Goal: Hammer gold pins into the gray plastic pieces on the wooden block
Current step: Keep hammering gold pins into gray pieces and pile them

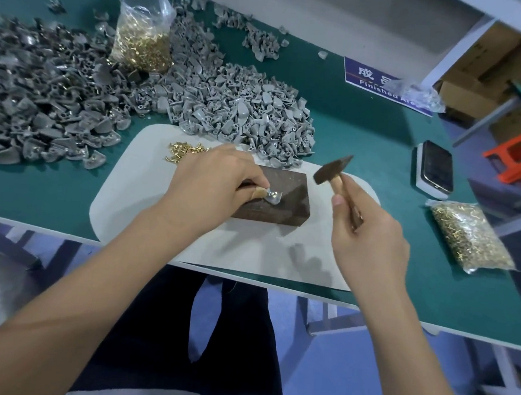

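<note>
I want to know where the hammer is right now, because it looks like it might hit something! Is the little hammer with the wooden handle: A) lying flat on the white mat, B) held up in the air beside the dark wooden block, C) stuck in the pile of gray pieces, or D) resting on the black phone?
B: the right hand holds the small wooden-handled hammer raised, off to the right of the dark brown wooden block, touching nothing.

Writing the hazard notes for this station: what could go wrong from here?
1. The left hand pinches the gray piece on the wooden block, with its fingertips beside the strike spot; the raised hammer could hit them.
2. The right hand holds the hammer's handle low, so a strike may land off target and bend the pin.
3. The piece sits near the block's left edge and might slip off.
</note>
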Available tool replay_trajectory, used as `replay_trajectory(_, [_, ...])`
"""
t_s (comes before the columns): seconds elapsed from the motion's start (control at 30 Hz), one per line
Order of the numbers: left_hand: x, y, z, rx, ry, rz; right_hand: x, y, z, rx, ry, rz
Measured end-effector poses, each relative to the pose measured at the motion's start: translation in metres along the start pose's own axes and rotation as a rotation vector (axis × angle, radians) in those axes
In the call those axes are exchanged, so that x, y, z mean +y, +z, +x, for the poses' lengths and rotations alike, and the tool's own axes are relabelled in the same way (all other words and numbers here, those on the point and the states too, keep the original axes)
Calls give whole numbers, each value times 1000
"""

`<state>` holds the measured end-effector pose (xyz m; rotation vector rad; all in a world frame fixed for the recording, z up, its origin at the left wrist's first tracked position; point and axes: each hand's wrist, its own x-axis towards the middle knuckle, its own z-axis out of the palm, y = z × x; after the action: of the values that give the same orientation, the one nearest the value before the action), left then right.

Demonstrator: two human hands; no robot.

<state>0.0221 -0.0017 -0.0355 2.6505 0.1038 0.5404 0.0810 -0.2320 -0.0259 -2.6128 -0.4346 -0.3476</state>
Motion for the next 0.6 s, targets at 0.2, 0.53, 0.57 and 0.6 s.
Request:
replay_trajectory(0.2, [-1,5,-1,-20,-17,-61,22,24,7,-42,261,-230])
replay_trajectory(0.53, [0,1,-30,313,-53,-203,-52,45,9,188,-452,398])
replay_trajectory(0.57, [-5,-3,-34,346,-79,-211,-62,49,8,164,-493,458])
replay_trajectory(0.6, [-10,-7,-38,369,-105,-214,-70,53,8,149,-522,496])
